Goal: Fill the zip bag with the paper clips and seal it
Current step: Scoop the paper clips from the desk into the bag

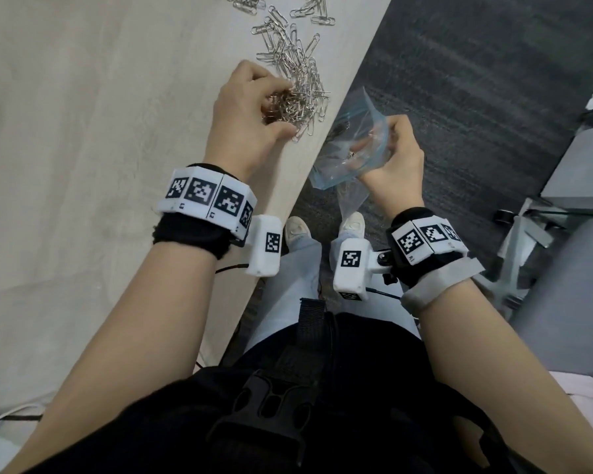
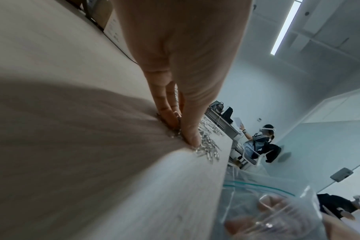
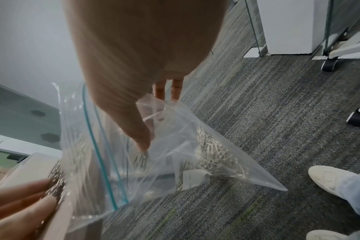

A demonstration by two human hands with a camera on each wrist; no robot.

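A heap of silver paper clips lies on the pale wooden table near its right edge. My left hand curls over the near end of the heap and pinches a bunch of clips against the tabletop. My right hand holds the clear zip bag just off the table edge, over the floor, mouth open toward the table. In the right wrist view the thumb reaches into the bag and fingers grip its far wall. Several clips lie in its lower corner.
More loose clips are scattered farther along the table. Grey carpet lies to the right, with my shoes below the bag. A wheeled chair base stands at the right. Another person sits far off.
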